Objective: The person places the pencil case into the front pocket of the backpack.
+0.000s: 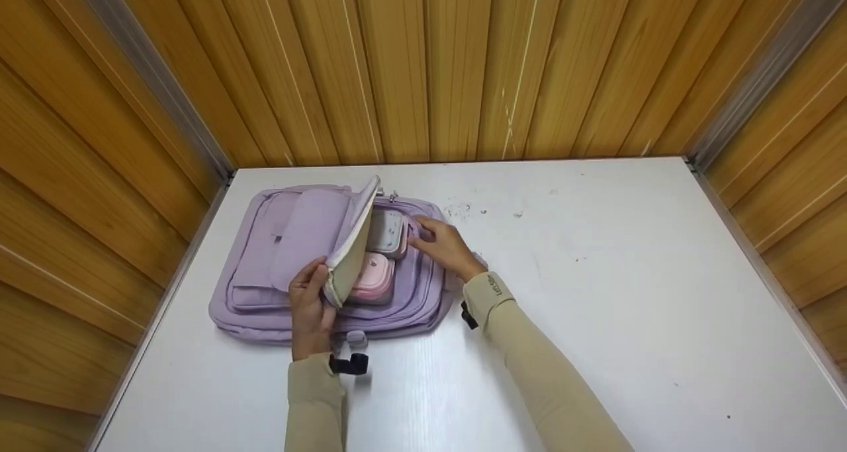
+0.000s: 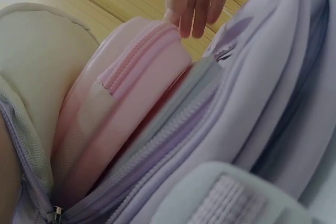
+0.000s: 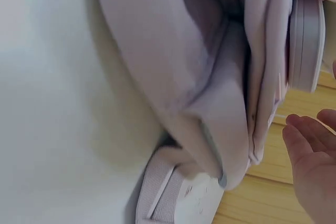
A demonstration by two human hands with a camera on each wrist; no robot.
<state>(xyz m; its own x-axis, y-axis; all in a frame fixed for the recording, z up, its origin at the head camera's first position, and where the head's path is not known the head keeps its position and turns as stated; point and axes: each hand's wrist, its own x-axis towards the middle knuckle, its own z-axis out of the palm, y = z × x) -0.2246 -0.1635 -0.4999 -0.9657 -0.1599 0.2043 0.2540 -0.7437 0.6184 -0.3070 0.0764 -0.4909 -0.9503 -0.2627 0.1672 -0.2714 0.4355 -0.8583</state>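
A lilac backpack (image 1: pixel 255 313) lies flat on the table, its front pocket unzipped. My left hand (image 1: pixel 311 306) pinches the lower edge of the raised pocket flap (image 1: pixel 347 257), whose lining is cream. Inside the pocket sit a pink zippered case (image 1: pixel 375 273) and, above it in the head view, a grey patterned case (image 1: pixel 386 231). My right hand (image 1: pixel 450 245) is beside the grey case at the pocket's right rim. Its fingers (image 2: pixel 202 11) look loose and hold nothing in the left wrist view; the right wrist view shows the hand (image 3: pixel 315 156) apart from the grey case (image 3: pixel 306 45).
The white table (image 1: pixel 628 293) extends to the right of the backpack. Wood-patterned walls (image 1: pixel 456 68) enclose it at the back and sides. A strap (image 3: pixel 160 187) of the backpack lies on the tabletop, and a zipper pull (image 2: pixel 56 214) hangs at the pocket's corner.
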